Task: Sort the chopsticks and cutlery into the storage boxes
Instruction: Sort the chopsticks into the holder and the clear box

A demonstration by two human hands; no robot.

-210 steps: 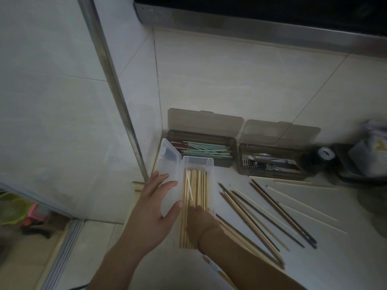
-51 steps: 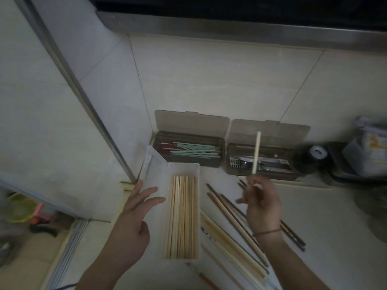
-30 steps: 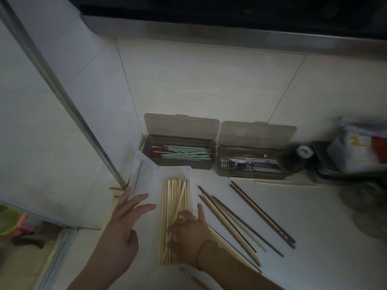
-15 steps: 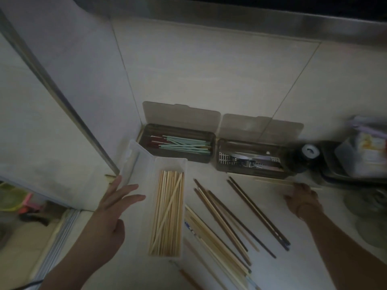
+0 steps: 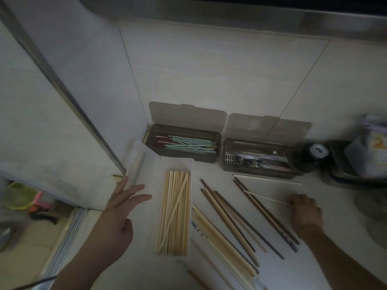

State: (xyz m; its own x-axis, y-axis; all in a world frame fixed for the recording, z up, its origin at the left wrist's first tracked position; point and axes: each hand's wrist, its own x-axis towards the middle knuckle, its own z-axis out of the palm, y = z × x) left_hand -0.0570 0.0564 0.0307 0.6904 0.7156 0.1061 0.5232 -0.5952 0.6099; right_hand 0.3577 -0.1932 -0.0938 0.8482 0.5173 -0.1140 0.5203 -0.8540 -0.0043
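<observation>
Resting at near left, left hand [image 5: 123,208] lies flat with fingers [image 5: 134,188] spread and straight, holding nothing, tips at the open lid of the clear box [image 5: 189,164]. Box runs near-to-far and holds pale chopsticks [image 5: 174,212], one lying crooked across the rest. Far behind it, a brown box with green and red chopsticks [image 5: 188,143], and right of that a second brown box with metal cutlery [image 5: 256,162]. On the surface [image 5: 314,258] right of the clear box: loose pile of pale and dark chopsticks [image 5: 228,225], fanned diagonally. At right, right hand [image 5: 305,212] has fingers curled, pinching the near-right end of one thin pale chopstick [image 5: 266,197]. Its long axis points left and slightly far, free tip over the dark pair. Clear box lies left of that tip, so right hand is the carrier. Judgement: stick needs swinging roughly a quarter turn to match the box's long axis before dropping in. Another pale stick [image 5: 268,178] lies left-right in front of the cutlery box, untouched.
</observation>
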